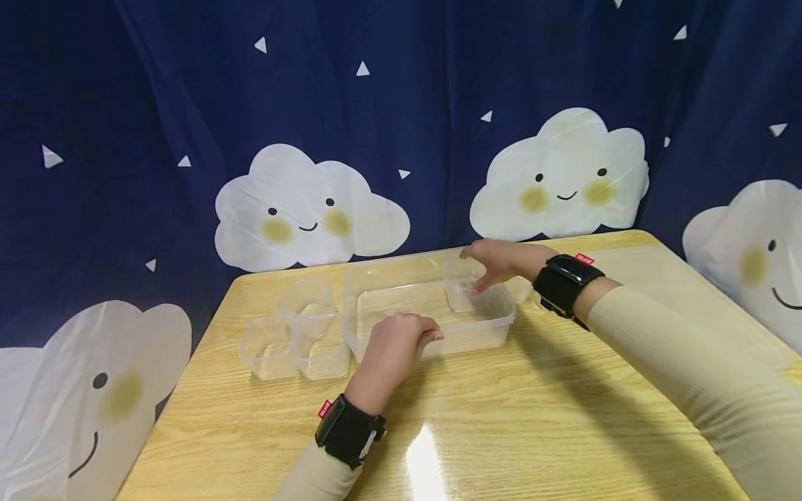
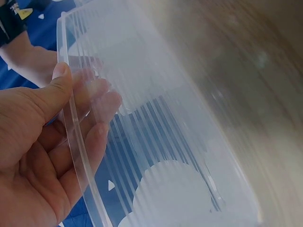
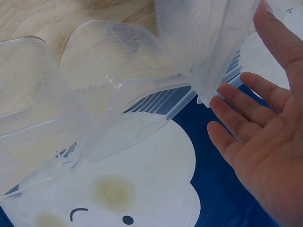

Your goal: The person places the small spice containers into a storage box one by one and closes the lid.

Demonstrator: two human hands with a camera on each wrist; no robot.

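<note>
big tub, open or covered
Open: the head view shows no lid across the big tub, its top uncovered.

White glare (image 1: 425,463) and a soft shadow (image 1: 601,396) mark the table (image 1: 489,410).

- at nine o'clock, the left hand (image 2: 23,137) holds the clear box (image 2: 156,118) by its rim;
- at ten, the right hand (image 2: 40,61);
- at three, a blurred tabletop (image 2: 265,94)
</note>
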